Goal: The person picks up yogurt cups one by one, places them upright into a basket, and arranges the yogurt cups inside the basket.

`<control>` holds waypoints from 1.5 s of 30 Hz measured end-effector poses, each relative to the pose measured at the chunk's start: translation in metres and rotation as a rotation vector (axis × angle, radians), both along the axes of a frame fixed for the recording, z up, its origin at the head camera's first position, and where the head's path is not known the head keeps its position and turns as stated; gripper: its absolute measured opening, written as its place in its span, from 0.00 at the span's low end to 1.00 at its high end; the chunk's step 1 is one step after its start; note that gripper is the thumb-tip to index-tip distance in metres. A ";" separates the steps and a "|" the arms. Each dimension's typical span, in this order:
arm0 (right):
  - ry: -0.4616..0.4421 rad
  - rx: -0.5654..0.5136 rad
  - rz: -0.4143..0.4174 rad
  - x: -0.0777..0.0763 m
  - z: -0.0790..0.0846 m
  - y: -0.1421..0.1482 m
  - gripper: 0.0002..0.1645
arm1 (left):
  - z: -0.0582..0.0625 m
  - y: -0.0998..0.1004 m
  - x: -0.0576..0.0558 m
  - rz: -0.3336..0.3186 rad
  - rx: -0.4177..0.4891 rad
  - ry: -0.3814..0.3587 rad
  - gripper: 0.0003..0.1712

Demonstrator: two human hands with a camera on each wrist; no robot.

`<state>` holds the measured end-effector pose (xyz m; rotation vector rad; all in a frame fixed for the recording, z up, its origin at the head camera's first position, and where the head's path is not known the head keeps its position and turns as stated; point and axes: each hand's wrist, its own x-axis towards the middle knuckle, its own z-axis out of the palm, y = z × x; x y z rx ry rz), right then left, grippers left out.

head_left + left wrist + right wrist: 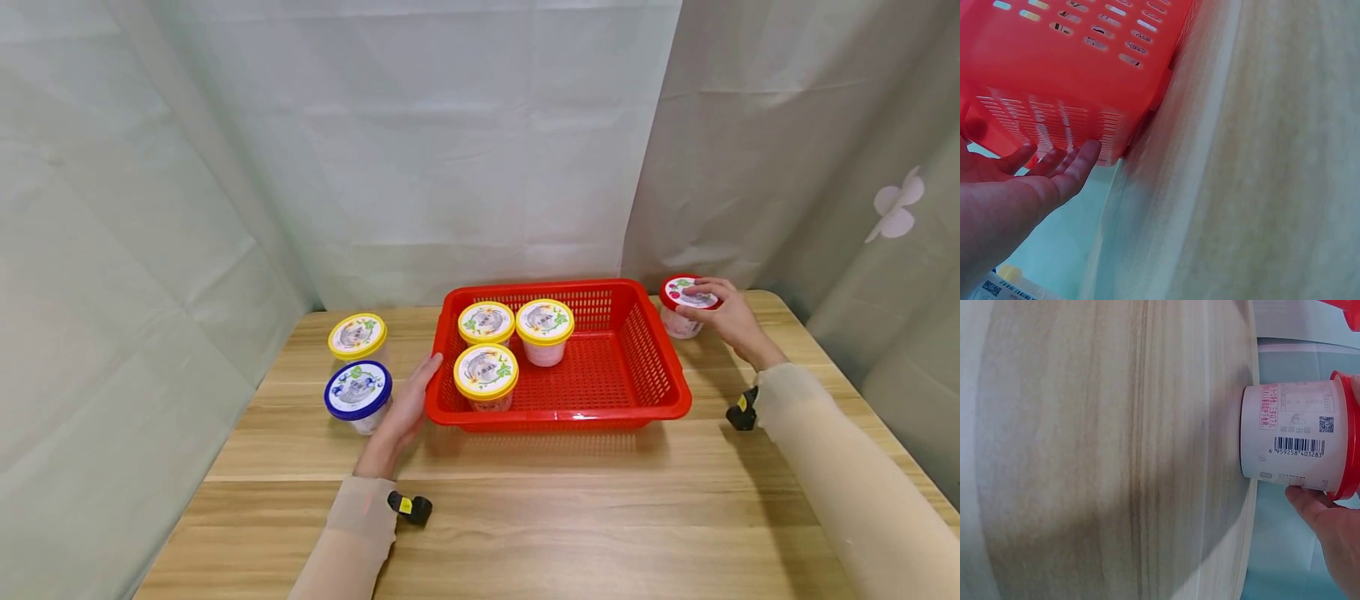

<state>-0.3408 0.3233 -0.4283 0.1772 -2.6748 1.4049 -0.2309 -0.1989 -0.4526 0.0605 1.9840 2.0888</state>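
Observation:
My right hand [731,321] grips a white tub with a red lid [678,321] from its right side, fingers over the lid. In the right wrist view the tub [1288,434] shows its barcode, and a fingertip lies along its wall. The red plastic basket [592,412] sits between my hands. At its left end is my left hand [405,408], whose fingers [1075,172] reach fairly straight along the outer wall, beneath the rim. Three yellow-lidded tubs stand inside: one at the back left [486,321], one at the back middle [545,321], one at the front left [486,371].
Left of the basket, a yellow-lidded tub [357,336] stands behind a blue-lidded tub [358,390], close to my left hand. Pale curtains [420,167] hang behind and beside the wooden table [555,517]. The red-lidded tub is near the table's back right corner.

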 end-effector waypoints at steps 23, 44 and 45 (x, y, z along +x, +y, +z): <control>0.007 0.030 -0.008 0.005 0.024 0.004 0.37 | 0.002 -0.001 0.001 -0.016 0.023 0.005 0.40; 0.017 0.076 0.013 0.009 0.056 -0.002 0.37 | -0.001 0.001 -0.002 -0.011 0.050 0.017 0.41; 0.020 0.074 0.016 0.009 0.058 -0.003 0.36 | -0.001 0.001 -0.002 -0.014 0.051 0.019 0.41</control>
